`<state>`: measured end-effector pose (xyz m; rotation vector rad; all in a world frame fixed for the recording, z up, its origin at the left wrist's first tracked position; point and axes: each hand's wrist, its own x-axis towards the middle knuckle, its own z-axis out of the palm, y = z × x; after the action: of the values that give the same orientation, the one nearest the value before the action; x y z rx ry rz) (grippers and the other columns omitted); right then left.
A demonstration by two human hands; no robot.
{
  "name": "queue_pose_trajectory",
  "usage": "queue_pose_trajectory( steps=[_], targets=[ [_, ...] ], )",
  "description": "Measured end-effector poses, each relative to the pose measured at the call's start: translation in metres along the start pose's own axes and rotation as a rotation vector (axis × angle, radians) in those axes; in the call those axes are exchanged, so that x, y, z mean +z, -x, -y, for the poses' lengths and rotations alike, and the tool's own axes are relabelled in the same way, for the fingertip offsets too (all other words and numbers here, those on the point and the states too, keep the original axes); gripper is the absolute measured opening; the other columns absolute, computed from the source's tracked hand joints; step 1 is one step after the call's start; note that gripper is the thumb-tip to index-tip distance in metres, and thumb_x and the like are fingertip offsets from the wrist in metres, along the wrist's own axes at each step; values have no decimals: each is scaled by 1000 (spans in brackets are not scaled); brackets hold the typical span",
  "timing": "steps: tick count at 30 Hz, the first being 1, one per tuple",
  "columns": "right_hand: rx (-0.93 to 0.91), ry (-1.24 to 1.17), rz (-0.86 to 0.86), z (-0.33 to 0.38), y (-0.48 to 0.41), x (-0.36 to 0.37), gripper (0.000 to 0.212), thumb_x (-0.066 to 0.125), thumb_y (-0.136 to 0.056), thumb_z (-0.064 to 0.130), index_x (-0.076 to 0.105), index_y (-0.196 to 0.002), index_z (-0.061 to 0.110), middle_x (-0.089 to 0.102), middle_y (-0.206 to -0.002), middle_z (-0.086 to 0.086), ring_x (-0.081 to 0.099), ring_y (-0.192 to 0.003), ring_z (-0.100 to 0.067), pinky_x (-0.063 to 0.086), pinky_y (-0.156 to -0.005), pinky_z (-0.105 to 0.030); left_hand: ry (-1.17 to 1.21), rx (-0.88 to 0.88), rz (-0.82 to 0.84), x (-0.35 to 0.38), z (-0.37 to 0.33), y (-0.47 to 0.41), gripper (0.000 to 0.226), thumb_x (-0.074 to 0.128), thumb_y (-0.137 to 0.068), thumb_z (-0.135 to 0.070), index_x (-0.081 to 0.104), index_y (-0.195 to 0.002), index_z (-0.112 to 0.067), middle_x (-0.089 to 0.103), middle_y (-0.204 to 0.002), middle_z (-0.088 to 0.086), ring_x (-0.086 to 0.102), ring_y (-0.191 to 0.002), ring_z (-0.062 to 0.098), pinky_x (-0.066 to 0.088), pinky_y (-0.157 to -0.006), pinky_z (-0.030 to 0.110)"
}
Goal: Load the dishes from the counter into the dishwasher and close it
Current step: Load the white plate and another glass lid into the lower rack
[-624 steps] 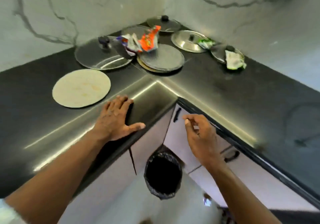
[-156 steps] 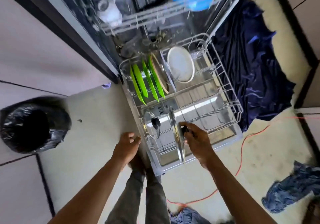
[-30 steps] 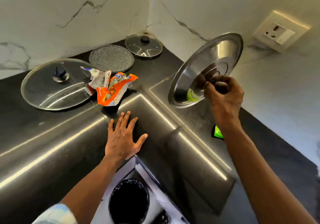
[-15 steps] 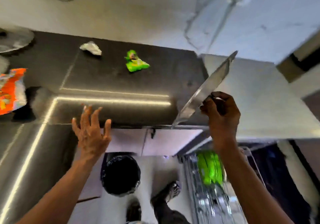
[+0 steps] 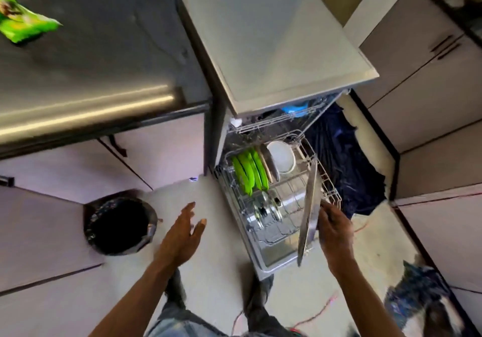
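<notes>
The dishwasher (image 5: 273,39) stands open with its lower rack (image 5: 276,235) pulled out over the floor. In the rack stand green plates (image 5: 249,171), a white bowl (image 5: 283,156) and two glass lids (image 5: 271,207). My right hand (image 5: 335,228) grips a steel lid (image 5: 310,206) held on edge, nearly upright, over the right side of the rack. My left hand (image 5: 182,235) hovers with spread fingers above the floor, left of the rack, and holds nothing.
The dark counter (image 5: 86,57) at upper left carries a green wrapper (image 5: 22,22). A bin with a black liner (image 5: 120,225) stands on the floor at left. Dark blue cloth (image 5: 347,164) lies right of the dishwasher, an orange cord (image 5: 313,315) by my feet.
My view has swung from the counter down to the open dishwasher. My right hand has carried the steel lid from the counter's edge down over the lower rack. My left hand has left the counter.
</notes>
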<state>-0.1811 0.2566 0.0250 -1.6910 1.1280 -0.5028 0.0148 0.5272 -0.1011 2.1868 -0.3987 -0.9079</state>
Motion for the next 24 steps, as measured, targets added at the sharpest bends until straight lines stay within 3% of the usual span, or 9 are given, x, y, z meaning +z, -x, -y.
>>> queue_pose_trajectory(
  steps=[2,4,8,12,14,17,19,21,24],
  targets=[
    [83,-32,-18,-39,-14,-27,27,53,-100,-2,71,-117,9,73,-97,-10,65,-81,-18,53,-73,-31,-28,-113,81,44,-4,0,61,57,-102,-48,33,-155,-29,67,-136,5,67,-94,17,43,-91,30],
    [151,-43,23,-82,-32,-48,25,54,-100,0,72,-116,9,73,-95,-9,66,-76,-14,54,-68,-27,-29,-217,101,91,-1,-3,58,57,-101,-53,36,-151,-32,70,-129,1,70,-101,23,41,-92,31],
    [252,-48,102,-167,-71,-65,26,52,-100,-3,72,-114,7,72,-92,-14,63,-75,-26,51,-71,-36,202,-480,87,180,10,-21,54,67,-101,-33,45,-148,-16,70,-119,20,70,-98,36,56,-97,52],
    [280,9,208,-246,-130,-50,38,50,-96,-9,73,-96,21,67,-77,-5,56,-68,-22,44,-65,-37,203,-569,109,266,30,-52,52,70,-99,-34,49,-144,-19,73,-104,9,73,-104,35,56,-98,50],
    [302,-10,266,-279,-165,-35,43,48,-95,-10,69,-79,23,57,-65,-3,49,-62,-19,39,-60,-32,160,-558,119,309,45,-82,54,68,-99,-37,47,-146,-19,75,-111,10,72,-108,34,53,-103,48],
    [353,-79,328,-312,-219,-14,51,46,-98,-8,77,-72,22,67,-63,7,60,-56,-9,49,-54,-22,124,-530,116,357,62,-128,64,64,-100,-46,38,-153,-22,70,-131,9,66,-119,31,50,-103,38],
    [375,-98,392,-331,-249,-2,56,48,-99,-5,79,-64,26,71,-62,8,64,-55,-3,53,-57,-20,151,-505,127,383,77,-152,70,59,-101,-50,29,-158,-25,64,-142,8,62,-128,33,50,-107,43],
    [401,-88,452,-346,-272,6,55,51,-97,-5,78,-58,23,70,-58,7,64,-54,-4,54,-58,-19,156,-497,115,401,91,-169,70,55,-104,-49,23,-162,-25,62,-146,8,60,-132,34,47,-111,46],
    [395,-27,546,-363,-291,15,56,58,-89,-4,74,-46,28,63,-46,12,58,-42,2,46,-45,-11,107,-492,98,420,108,-182,65,52,-106,-45,23,-162,-29,64,-144,8,60,-132,33,45,-111,41]
  ],
)
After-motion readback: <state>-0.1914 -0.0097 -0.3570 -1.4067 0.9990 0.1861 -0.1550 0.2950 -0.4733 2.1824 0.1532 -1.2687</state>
